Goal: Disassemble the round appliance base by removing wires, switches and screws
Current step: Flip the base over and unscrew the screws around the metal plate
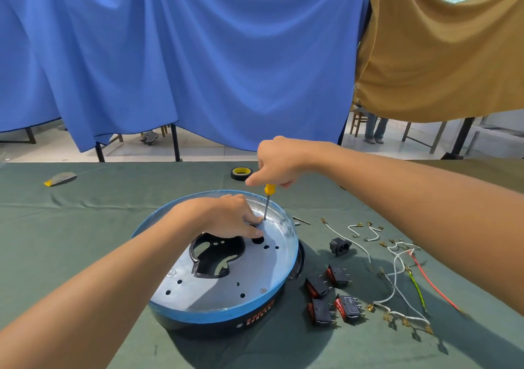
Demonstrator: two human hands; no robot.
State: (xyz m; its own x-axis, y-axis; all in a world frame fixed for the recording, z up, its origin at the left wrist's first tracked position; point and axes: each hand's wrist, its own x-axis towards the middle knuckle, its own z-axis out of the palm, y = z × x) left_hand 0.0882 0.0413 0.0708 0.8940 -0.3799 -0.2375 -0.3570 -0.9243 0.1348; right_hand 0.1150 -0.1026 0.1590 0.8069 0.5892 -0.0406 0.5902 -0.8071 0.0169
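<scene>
The right hand (pixel 279 161) grips an upright screwdriver (pixel 267 202) while the left hand (pixel 226 215) presses fingers-down on the round base (pixel 221 297) near its far rim.

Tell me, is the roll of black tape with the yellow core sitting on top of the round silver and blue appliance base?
No, the roll of black tape lies on the green tablecloth beyond the round appliance base.

The scene was bright and evenly lit — daylight seemed to come from beyond the blue cloth (pixel 175 57), where the pale floor (pixel 215 154) looked washed out. Soft shadows fell toward the viewer under the round base (pixel 226 309) and the wires (pixel 397 297). Its metal plate carried mild glare. Wide-angle distortion bowed the table (pixel 85 227) edge — focus stayed fairly sharp throughout.
</scene>
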